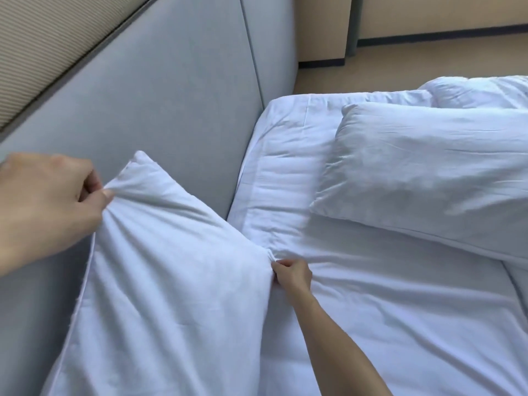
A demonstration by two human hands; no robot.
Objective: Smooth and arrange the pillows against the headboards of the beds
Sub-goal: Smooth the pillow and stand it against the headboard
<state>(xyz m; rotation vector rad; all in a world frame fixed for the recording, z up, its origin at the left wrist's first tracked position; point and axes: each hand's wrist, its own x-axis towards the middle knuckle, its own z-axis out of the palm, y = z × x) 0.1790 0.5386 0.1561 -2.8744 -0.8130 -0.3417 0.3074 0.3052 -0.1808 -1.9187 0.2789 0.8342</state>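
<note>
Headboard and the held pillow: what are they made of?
The headboard seems to be grey woven upholstery, matte, with a seam between panels. The held pillow looks like white cotton-like cloth, matte, with a piped edge; it bunches and creases where the left hand and right hand pinch it. Filling hidden.

2 pillows, near pillow (160,267), far pillow (428,172), 2 hands, left hand (45,207), right hand (293,274), 1 headboard (177,95), 1 bed (400,310)

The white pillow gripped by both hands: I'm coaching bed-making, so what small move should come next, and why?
Probably pull the two pinched spots apart to draw the white fabric pillow taut. The left hand and right hand each pinch its edge, creases fan from both grips, and it stands before the grey padded headboard.
</note>
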